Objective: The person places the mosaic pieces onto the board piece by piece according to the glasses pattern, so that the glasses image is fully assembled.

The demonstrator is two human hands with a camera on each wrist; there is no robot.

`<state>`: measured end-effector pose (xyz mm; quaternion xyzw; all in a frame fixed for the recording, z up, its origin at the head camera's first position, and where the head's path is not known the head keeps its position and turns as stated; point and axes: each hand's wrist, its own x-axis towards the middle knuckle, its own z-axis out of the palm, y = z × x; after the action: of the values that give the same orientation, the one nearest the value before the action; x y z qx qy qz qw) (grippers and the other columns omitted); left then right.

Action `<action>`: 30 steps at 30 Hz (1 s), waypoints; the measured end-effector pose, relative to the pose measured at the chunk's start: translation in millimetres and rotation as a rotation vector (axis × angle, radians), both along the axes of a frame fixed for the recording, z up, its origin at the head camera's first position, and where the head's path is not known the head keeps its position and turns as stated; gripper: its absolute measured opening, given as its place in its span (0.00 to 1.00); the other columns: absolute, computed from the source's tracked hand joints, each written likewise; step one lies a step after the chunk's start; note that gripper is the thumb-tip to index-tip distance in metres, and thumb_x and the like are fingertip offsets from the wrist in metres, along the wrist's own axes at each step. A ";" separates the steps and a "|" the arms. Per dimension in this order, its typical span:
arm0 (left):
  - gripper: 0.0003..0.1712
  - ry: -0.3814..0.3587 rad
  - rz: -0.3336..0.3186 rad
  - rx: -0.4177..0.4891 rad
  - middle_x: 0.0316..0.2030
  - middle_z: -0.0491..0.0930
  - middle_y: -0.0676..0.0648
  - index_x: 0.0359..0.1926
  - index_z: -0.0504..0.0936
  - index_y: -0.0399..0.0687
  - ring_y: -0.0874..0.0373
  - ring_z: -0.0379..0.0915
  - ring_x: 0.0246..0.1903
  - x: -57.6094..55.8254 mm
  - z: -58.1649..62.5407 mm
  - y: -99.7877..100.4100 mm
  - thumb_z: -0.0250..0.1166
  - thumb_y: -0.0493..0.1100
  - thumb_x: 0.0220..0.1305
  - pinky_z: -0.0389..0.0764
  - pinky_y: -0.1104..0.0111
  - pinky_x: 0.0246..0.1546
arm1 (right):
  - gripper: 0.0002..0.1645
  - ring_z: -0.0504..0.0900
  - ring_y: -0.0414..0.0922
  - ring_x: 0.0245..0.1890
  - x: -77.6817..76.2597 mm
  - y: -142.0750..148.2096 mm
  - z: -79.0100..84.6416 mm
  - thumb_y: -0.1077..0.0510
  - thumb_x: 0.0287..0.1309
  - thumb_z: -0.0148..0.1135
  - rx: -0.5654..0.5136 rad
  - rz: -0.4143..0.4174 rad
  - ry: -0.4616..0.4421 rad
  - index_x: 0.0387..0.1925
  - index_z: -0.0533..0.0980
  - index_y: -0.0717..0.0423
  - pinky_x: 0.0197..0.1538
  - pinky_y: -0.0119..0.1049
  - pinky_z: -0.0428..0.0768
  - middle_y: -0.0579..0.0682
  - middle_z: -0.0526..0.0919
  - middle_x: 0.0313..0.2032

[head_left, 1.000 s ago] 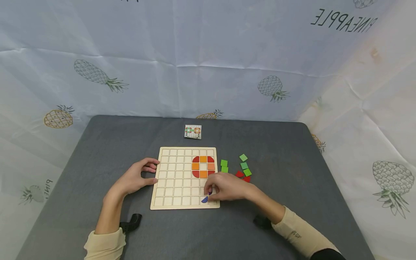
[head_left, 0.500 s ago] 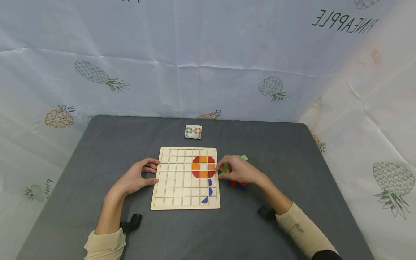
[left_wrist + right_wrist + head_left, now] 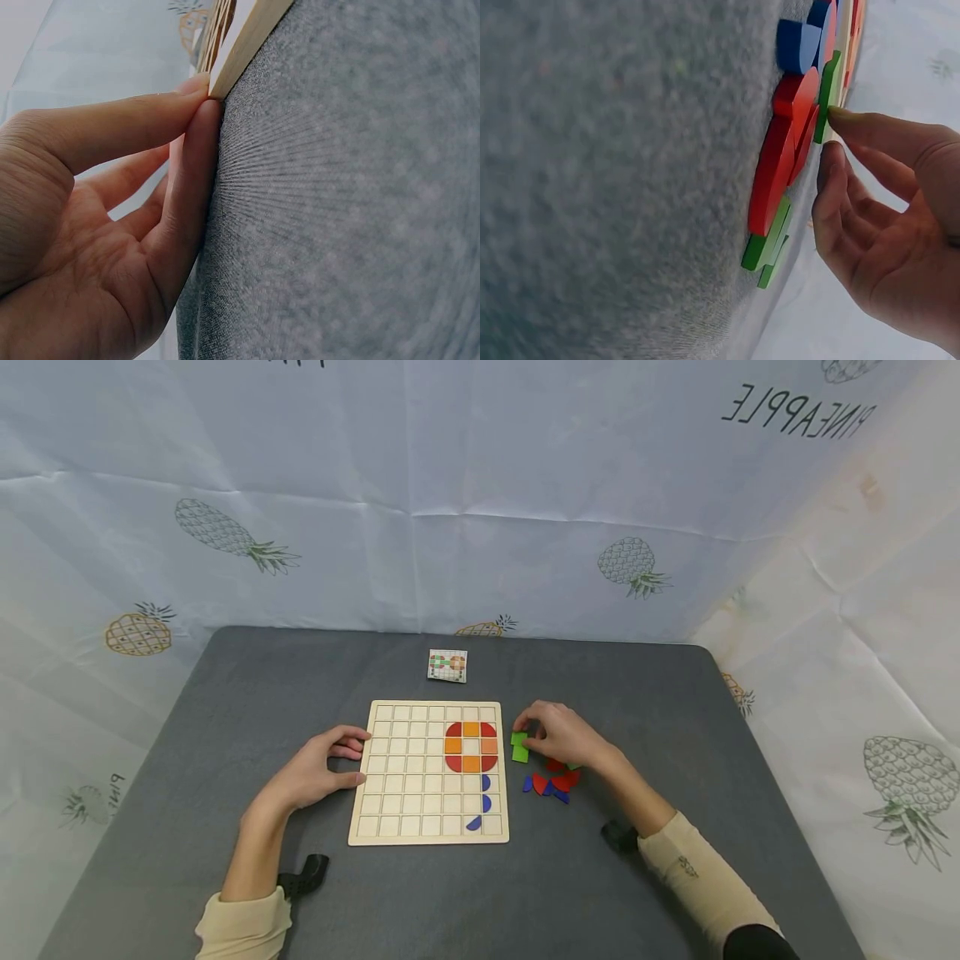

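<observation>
My left hand point(image 3: 315, 768) rests at the left edge of a pale wooden grid board point(image 3: 408, 785). The left wrist view shows its thumb touching the board's corner. Right of the board, my right hand point(image 3: 562, 733) holds thumb and index finger at a green square tile point(image 3: 829, 94); a second green square tile point(image 3: 521, 755) lies against it. On the board, red corner pieces and orange squares point(image 3: 471, 764) form a ring, and blue half-round pieces point(image 3: 487, 803) lie near the lower right.
Loose red pieces point(image 3: 540, 784) and blue pieces point(image 3: 560, 795) lie right of the board. More green tiles point(image 3: 769, 240) are partly hidden by the right hand in the head view. A small pattern card point(image 3: 447, 666) lies behind the board on the grey table point(image 3: 315, 668).
My right hand has left the blue pieces at the board's lower right and moved up and right to the green tiles. The left hand keeps its place.
</observation>
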<state>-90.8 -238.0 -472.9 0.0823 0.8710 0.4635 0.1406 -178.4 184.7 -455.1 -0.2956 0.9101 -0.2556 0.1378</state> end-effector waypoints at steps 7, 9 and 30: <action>0.35 -0.001 -0.002 -0.002 0.58 0.80 0.36 0.70 0.75 0.35 0.46 0.80 0.57 0.4 0.2 0.2 0.78 0.34 0.64 0.83 0.65 0.55 | 0.15 0.86 0.39 0.37 -2.6 -0.6 0.4 0.62 0.67 0.74 0.036 0.028 0.003 0.54 0.87 0.57 0.44 0.36 0.87 0.54 0.89 0.51; 0.35 0.000 -0.003 -0.002 0.58 0.80 0.36 0.70 0.75 0.35 0.46 0.80 0.57 0.5 0.3 0.3 0.78 0.34 0.64 0.83 0.65 0.55 | 0.16 0.87 0.40 0.37 -3.2 -0.6 1.2 0.62 0.68 0.74 0.042 0.040 -0.003 0.55 0.86 0.57 0.44 0.36 0.88 0.55 0.89 0.52; 0.35 0.007 -0.007 -0.001 0.58 0.81 0.35 0.70 0.75 0.35 0.45 0.81 0.57 0.3 0.8 0.2 0.78 0.34 0.65 0.83 0.66 0.56 | 0.19 0.83 0.38 0.37 -33.9 17.2 -8.3 0.59 0.63 0.79 -0.076 0.080 -0.198 0.54 0.87 0.57 0.42 0.31 0.84 0.55 0.90 0.51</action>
<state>-90.5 -237.8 -472.1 0.0866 0.8715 0.4622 0.1393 -212.3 201.8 -463.4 -0.3100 0.8690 -0.3124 0.2260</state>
